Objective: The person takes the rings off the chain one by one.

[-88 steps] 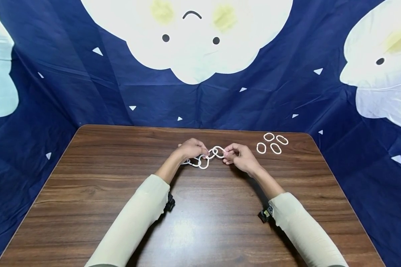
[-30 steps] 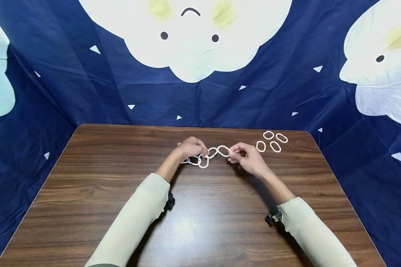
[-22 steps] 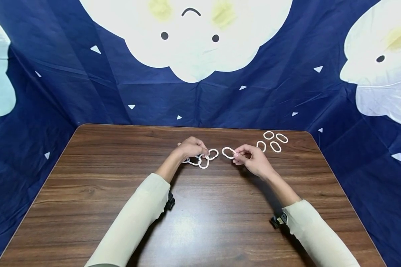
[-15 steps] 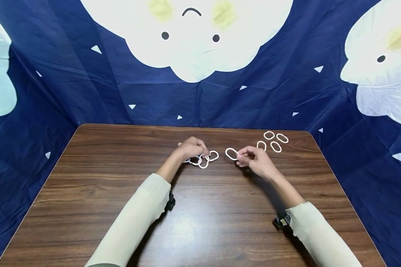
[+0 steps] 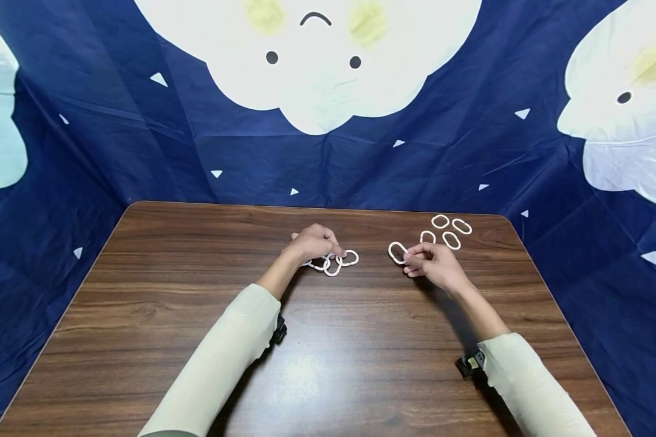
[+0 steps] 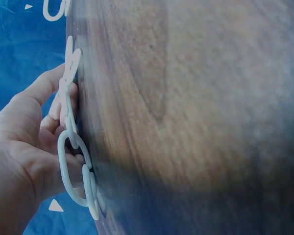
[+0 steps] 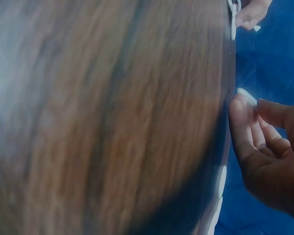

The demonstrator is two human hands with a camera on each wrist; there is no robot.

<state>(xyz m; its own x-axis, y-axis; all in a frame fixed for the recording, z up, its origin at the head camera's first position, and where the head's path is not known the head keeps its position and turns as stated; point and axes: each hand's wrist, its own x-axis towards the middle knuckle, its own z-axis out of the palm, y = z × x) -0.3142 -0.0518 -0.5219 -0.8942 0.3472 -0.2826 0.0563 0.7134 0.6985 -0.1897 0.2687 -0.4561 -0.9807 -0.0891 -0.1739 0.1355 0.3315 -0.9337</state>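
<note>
My right hand [image 5: 437, 266] pinches a single white oval plastic chain link [image 5: 390, 254] by its right end, between thumb and fingers. In the right wrist view the held link [image 7: 246, 95] juts out past the fingertips. A short chain of white links [image 5: 333, 271] lies to the left, and my left hand [image 5: 313, 243] pinches it near its right end. The left wrist view has the chain [image 6: 66, 169] running down across the left palm side, its links looped through each other. Part of the chain is hidden under the left hand in the head view.
Several loose white links [image 5: 451, 240] lie at the back right of the brown wooden table [image 5: 333, 358], just beyond the right hand. A dark blue cloth [image 5: 251, 158] with white clouds stands behind the table's back edge and along both sides.
The right link has come apart from the chain's end, and my right hand has carried it rightward toward the loose links. My left hand has stayed at the chain, whose end link has dropped slightly.
</note>
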